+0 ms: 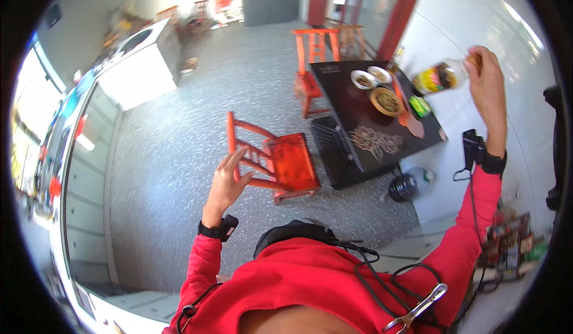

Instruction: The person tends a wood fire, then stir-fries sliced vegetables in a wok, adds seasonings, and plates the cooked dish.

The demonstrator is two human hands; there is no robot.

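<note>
My right hand (pixel 486 76) is raised at the upper right, its fingers closed around the brown cap end of a glass bottle (pixel 441 78) with a yellow label and dark contents. The bottle lies tilted almost sideways in the air, beside the dark table (pixel 333 87). My left hand (pixel 228 181) holds nothing; its fingers are spread near the back of an orange-red wooden chair (pixel 293 161), and whether they touch it I cannot tell. On the table stand two white bowls (pixel 363 79) and a wooden-coloured bowl (pixel 386 101), all with food, by a green packet (pixel 420 106).
Another red chair (pixel 309 83) stands at the table's far left side. A large clear plastic bottle (pixel 409 184) is on the floor right of the table. Cabinets (pixel 89 173) line the left, with a white counter block (pixel 138 74) farther off. A shelf (pixel 508 249) holds assorted things at the right.
</note>
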